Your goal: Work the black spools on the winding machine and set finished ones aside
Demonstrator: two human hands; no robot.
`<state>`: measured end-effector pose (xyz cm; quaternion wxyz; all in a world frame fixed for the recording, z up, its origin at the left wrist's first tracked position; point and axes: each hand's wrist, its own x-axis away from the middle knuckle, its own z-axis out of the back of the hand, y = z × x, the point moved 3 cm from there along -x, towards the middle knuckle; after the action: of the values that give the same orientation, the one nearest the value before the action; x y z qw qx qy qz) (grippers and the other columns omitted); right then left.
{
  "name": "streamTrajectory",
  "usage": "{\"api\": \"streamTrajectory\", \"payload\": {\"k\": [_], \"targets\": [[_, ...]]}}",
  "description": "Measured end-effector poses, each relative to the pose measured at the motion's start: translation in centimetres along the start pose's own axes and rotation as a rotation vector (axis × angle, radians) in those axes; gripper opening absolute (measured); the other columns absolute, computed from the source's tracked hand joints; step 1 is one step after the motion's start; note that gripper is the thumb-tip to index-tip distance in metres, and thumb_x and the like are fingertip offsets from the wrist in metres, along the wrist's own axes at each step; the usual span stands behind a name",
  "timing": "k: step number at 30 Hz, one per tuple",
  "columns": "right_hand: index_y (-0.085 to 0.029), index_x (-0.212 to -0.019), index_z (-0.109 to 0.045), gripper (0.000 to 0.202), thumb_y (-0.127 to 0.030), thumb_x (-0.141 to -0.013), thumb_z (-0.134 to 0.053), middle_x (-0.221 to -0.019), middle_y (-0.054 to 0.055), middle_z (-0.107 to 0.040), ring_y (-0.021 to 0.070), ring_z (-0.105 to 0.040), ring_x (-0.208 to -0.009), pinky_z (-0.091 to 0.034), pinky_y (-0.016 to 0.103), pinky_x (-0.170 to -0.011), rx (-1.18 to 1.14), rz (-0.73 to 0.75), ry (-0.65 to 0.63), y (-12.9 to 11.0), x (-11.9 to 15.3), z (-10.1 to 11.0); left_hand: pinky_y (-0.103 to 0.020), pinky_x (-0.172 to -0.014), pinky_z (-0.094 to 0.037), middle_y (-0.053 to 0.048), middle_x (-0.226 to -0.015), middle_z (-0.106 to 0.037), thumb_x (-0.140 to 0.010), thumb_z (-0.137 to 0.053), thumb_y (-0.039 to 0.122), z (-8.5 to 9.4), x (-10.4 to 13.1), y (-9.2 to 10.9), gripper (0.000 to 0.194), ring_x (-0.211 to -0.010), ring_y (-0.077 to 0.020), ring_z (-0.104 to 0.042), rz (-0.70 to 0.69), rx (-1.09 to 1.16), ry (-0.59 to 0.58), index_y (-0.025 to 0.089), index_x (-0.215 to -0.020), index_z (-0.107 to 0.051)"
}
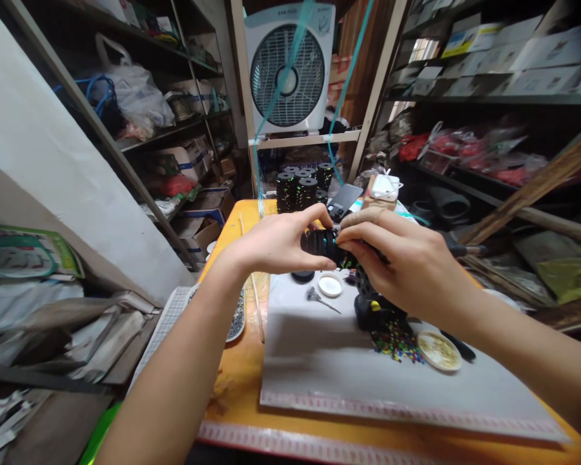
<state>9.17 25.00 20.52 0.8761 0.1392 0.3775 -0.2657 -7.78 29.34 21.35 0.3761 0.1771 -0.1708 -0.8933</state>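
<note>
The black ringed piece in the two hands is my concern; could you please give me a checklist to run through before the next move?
1. Left hand around the black ringed piece: ok.
2. Right hand fingertips at its right end: ok.
3. Rings aligned along its whole length: cannot tell, fingers cover part.
4. Coloured bits contained: not ok, scattered on the white sheet.
5. Gold-coloured bits in their dish: ok.

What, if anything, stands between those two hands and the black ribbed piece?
Nothing visible does: the left hand and the right hand hold the black ribbed piece directly, from opposite sides.
</note>
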Motion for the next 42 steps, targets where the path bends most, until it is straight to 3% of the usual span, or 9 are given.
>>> {"api": "streamTrajectory", "payload": {"k": [14, 19, 23, 26, 29, 33, 36, 39, 42], "targets": [[0.005, -0.097, -0.064, 0.021, -0.002, -0.079, -0.056, -0.093, 0.018, -0.058, 0.0284, -0.056, -0.094, -0.052, 0.041, -0.081, 0.415, 0.275, -0.052, -1.6, 0.9, -0.5, -0.033, -0.087, -0.043, 0.0, -0.109, -0.061, -0.075, -0.07, 0.046, -0.2, 0.0, -0.1, 0.048, -0.096, -0.0216, -0.058, -0.008, 0.009, 0.001, 0.024, -0.113, -0.051], [0.015, -0.109, -0.058, 0.033, 0.001, -0.081, -0.05, -0.113, 0.027, -0.055, 0.0366, -0.052, -0.109, -0.047, 0.046, -0.096, 0.504, 0.344, -0.125, -2.4, 2.0, -0.5, -0.034, -0.089, -0.043, 0.0, -0.112, -0.061, -0.074, -0.07, 0.048, -0.2, 0.1, -0.1, 0.05, -0.103, -0.0227, -0.056, -0.014, 0.008, 0.005, 0.024, -0.114, -0.051], [0.005, -0.135, -0.042, 0.054, -0.001, -0.082, -0.05, -0.14, 0.022, -0.037, 0.0342, -0.032, -0.132, -0.034, 0.048, -0.111, 0.281, 0.147, -0.126, -1.8, 4.0, 1.5, -0.035, -0.089, -0.043, 0.0, -0.112, -0.06, -0.074, -0.07, 0.048, -0.3, 0.1, -0.2, 0.052, -0.101, -0.0222, -0.056, -0.004, -0.02, 0.011, 0.024, -0.116, -0.05], [-0.006, -0.132, -0.047, 0.05, -0.004, -0.083, -0.055, -0.13, 0.019, -0.047, 0.0298, -0.044, -0.123, -0.037, 0.049, -0.104, 0.175, 0.001, -0.004, -2.0, 6.1, 3.8, -0.033, -0.086, -0.044, 0.003, -0.118, -0.057, -0.075, -0.07, 0.048, -0.2, 0.2, 0.0, 0.055, -0.101, -0.0191, -0.056, -0.038, -0.065, 0.029, 0.026, -0.12, -0.047], [-0.01, -0.123, -0.054, 0.039, -0.006, -0.085, -0.055, -0.124, 0.016, -0.052, 0.0266, -0.049, -0.115, -0.04, 0.044, -0.097, 0.141, -0.089, -0.064, -2.7, 8.7, 4.5, -0.031, -0.089, -0.044, 0.001, -0.125, -0.052, -0.079, -0.07, 0.038, -0.3, 0.5, 1.0, 0.056, -0.106, -0.0173, -0.054, -0.157, -0.167, 0.09, 0.023, -0.125, -0.043], [-0.013, -0.115, -0.056, 0.029, -0.008, -0.087, -0.053, -0.114, 0.012, -0.054, 0.0214, -0.049, -0.106, -0.041, 0.038, -0.091, 0.062, -0.216, -0.151, -2.8, 12.8, 3.7, -0.034, -0.094, -0.042, -0.004, -0.126, -0.051, -0.084, -0.064, 0.026, -1.5, 1.3, 2.3, 0.045, -0.111, -0.0203, -0.051, -0.28, -0.379, 0.235, 0.016, -0.124, -0.046], [-0.017, -0.105, -0.053, 0.018, -0.011, -0.088, -0.053, -0.105, 0.008, -0.052, 0.0181, -0.047, -0.1, -0.04, 0.034, -0.086, -0.013, -0.334, -0.279, -2.0, 15.5, 2.3, -0.035, -0.099, -0.039, -0.005, -0.134, -0.046, -0.083, -0.068, 0.026, -2.7, 1.6, 2.5, 0.056, -0.117, -0.0206, -0.047, -0.292, -0.474, 0.314, 0.017, -0.132, -0.042], [-0.016, -0.095, -0.053, 0.005, -0.016, -0.092, -0.049, -0.098, 0.007, -0.05, 0.0172, -0.044, -0.096, -0.04, 0.033, -0.08, -0.066, -0.443, -0.421, -1.4, 17.7, 0.8, -0.037, -0.1, -0.038, -0.006, -0.139, -0.042, -0.076, -0.076, 0.032, -3.4, 1.2, 2.6, 0.078, -0.122, -0.023, -0.043, -0.27, -0.583, 0.306, 0.015, -0.14, -0.035], [-0.016, -0.089, -0.055, 0.013, -0.022, -0.095, -0.045, -0.094, 0.007, -0.048, 0.0174, -0.042, -0.093, -0.039, 0.034, -0.078, -0.154, -0.557, -0.478, -1.3, 18.8, -0.6, -0.038, -0.1, -0.038, -0.006, -0.139, -0.042, -0.073, -0.078, 0.038, -3.4, 0.5, 3.0, 0.085, -0.122, -0.0235, -0.042, -0.243, -0.637, 0.26, 0.015, -0.142, -0.034]]}}
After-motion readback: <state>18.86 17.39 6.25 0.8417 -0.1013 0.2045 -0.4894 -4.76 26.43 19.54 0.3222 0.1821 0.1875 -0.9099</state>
